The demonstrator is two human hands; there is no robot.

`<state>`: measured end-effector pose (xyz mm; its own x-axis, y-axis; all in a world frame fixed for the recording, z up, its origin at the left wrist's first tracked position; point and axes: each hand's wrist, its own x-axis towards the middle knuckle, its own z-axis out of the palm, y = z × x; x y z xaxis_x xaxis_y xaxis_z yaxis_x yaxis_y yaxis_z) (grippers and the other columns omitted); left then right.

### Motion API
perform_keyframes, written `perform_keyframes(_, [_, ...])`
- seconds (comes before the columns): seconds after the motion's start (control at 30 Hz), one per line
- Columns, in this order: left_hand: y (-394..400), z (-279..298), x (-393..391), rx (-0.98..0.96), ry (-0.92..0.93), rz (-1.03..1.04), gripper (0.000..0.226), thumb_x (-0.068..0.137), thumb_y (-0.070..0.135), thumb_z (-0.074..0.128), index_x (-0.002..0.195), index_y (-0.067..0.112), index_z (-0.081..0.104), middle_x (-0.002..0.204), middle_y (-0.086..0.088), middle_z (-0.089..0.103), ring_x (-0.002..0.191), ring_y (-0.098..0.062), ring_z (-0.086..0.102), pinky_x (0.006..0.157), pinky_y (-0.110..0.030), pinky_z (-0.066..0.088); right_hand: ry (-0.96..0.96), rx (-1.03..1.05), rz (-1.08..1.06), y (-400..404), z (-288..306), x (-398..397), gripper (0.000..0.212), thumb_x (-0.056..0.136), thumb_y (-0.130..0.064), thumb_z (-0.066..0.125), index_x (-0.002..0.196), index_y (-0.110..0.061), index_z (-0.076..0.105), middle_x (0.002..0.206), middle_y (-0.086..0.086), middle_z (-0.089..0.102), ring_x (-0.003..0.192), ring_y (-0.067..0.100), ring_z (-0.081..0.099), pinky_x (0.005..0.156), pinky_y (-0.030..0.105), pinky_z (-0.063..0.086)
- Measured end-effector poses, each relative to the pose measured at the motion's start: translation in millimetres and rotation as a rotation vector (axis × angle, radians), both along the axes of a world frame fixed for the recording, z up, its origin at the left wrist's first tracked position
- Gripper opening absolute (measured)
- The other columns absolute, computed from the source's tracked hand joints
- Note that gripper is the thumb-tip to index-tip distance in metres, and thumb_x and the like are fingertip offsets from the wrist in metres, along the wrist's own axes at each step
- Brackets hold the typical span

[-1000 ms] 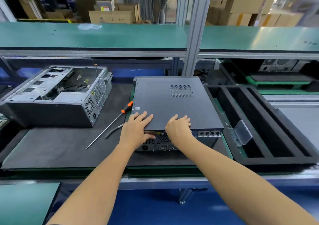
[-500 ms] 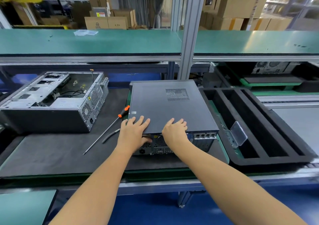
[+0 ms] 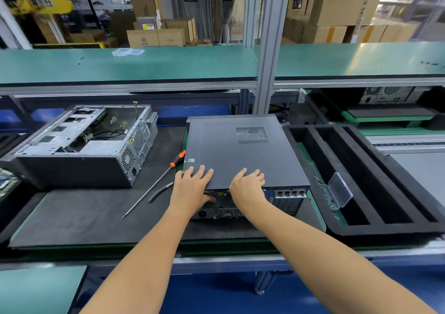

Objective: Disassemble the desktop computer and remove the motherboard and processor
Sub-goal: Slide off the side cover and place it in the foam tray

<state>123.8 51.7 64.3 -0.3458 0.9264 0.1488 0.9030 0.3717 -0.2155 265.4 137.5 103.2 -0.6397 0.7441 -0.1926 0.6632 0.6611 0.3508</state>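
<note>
the closed desktop computer [image 3: 243, 152] is laid flat on the dark mat [image 3: 96, 212], its grey side panel [image 3: 231, 145] facing up and its rear ports turned toward the person. the panel's near edge is gripped by the left hand [image 3: 192, 183], fingers spread flat on top and thumb tucked beneath, and by the right hand [image 3: 245, 183], fingers curved over the edge. if the panel is pulled unevenly it could jam or jerk free, and the orange-handled screwdriver [image 3: 154, 183] just beside the case could be knocked away; an opened chassis [image 3: 84, 145] and a black foam tray [image 3: 361, 176] are set on either side.
</note>
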Motion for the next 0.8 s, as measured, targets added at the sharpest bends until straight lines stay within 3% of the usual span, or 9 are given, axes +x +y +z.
perform_keyframes(0.2, [-5.8, -4.1, 7.0, 0.010, 0.002, 0.003, 0.073, 0.088, 0.035, 0.060, 0.150, 0.025, 0.023, 0.153, -0.001, 0.032, 0.134, -0.030, 0.035, 0.103, -0.039, 0.030, -0.053, 0.059, 0.057, -6.1, -2.4, 5.2, 0.061, 0.099, 0.002, 0.043, 0.143, 0.020, 0.005, 0.135, 0.054, 0.026, 0.127, 0.062, 0.035, 0.106, 0.053, 0.038])
perform_keyframes(0.37, [-4.3, -1.4, 8.0, -0.001, -0.024, 0.011, 0.075, 0.090, 0.039, 0.059, 0.151, 0.026, 0.017, 0.155, 0.000, 0.027, 0.137, -0.028, 0.030, 0.105, -0.037, 0.029, -0.065, 0.156, 0.104, -8.2, -10.0, 9.8, 0.058, 0.101, -0.004, 0.042, 0.143, 0.020, 0.011, 0.131, 0.052, 0.034, 0.121, 0.058, 0.045, 0.099, 0.050, 0.048])
perform_keyframes(0.5, [-6.7, -3.1, 4.5, -0.035, 0.009, -0.031, 0.074, 0.095, 0.045, 0.051, 0.153, 0.022, 0.011, 0.157, -0.003, 0.021, 0.140, -0.030, 0.025, 0.106, -0.038, 0.029, -0.022, 0.210, 0.114, -5.4, -15.1, 13.3, 0.058, 0.103, -0.019, 0.041, 0.142, 0.017, 0.020, 0.130, 0.047, 0.042, 0.113, 0.055, 0.054, 0.084, 0.041, 0.055])
perform_keyframes(0.6, [-8.7, 1.5, 1.2, -0.095, 0.064, -0.064, 0.070, 0.099, 0.036, 0.046, 0.153, 0.019, 0.006, 0.158, -0.006, 0.017, 0.141, -0.031, 0.024, 0.105, -0.038, 0.032, 0.011, 0.182, 0.113, -2.9, -16.1, 13.4, 0.070, 0.100, -0.034, 0.046, 0.144, 0.015, 0.021, 0.135, 0.045, 0.039, 0.119, 0.054, 0.050, 0.082, 0.042, 0.056])
perform_keyframes(0.67, [-9.4, 5.7, 2.8, -0.136, 0.124, -0.094, 0.068, 0.099, 0.025, 0.046, 0.153, 0.013, 0.006, 0.158, -0.011, 0.018, 0.140, -0.035, 0.027, 0.105, -0.040, 0.034, 0.032, 0.152, 0.108, -2.2, -15.1, 13.2, 0.071, 0.099, -0.029, 0.049, 0.146, 0.013, 0.015, 0.139, 0.045, 0.034, 0.123, 0.055, 0.046, 0.085, 0.045, 0.055])
perform_keyframes(0.73, [-13.6, 10.3, 6.1, -0.100, 0.212, -0.123, 0.066, 0.095, 0.016, 0.052, 0.151, 0.008, 0.018, 0.154, -0.014, 0.028, 0.136, -0.036, 0.035, 0.103, -0.040, 0.039, 0.031, 0.141, 0.113, -1.3, -13.1, 12.4, 0.070, 0.101, -0.025, 0.047, 0.147, 0.013, 0.011, 0.142, 0.044, 0.030, 0.125, 0.055, 0.044, 0.089, 0.047, 0.054])
perform_keyframes(0.8, [-18.2, 19.6, 10.3, -0.013, 0.319, -0.132, 0.063, 0.081, 0.017, 0.072, 0.138, 0.008, 0.049, 0.137, -0.011, 0.054, 0.121, -0.031, 0.056, 0.092, -0.036, 0.050, 0.031, 0.133, 0.123, -0.2, -6.4, 11.3, 0.074, 0.100, -0.032, 0.047, 0.147, 0.013, 0.012, 0.142, 0.043, 0.031, 0.124, 0.054, 0.046, 0.088, 0.047, 0.054])
